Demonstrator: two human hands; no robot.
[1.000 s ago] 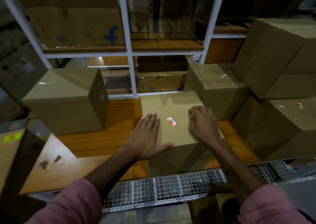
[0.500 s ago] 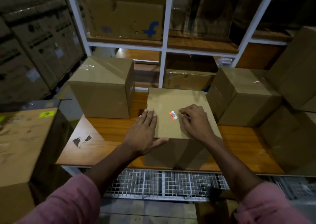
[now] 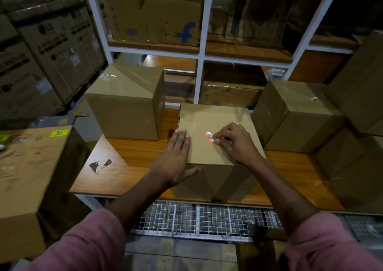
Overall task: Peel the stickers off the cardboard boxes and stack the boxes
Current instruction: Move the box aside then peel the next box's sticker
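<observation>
Peel begun: right hand on sticker edge.

The right hand (image 3: 236,144) has moved from beside the sticker (image 3: 209,136) to pinching its near corner; the sticker still lies flat atop the centre box (image 3: 215,146) on the bench (image 3: 128,163). The left hand (image 3: 174,158), fingers spread flat, keeps bracing the box's left edge. Stacking not started.

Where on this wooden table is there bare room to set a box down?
The widest bare patch of the table lies left of the middle box, in front of the left box, beside the left hand. A narrower strip runs right of the right hand. The right side is crowded with boxes.
</observation>
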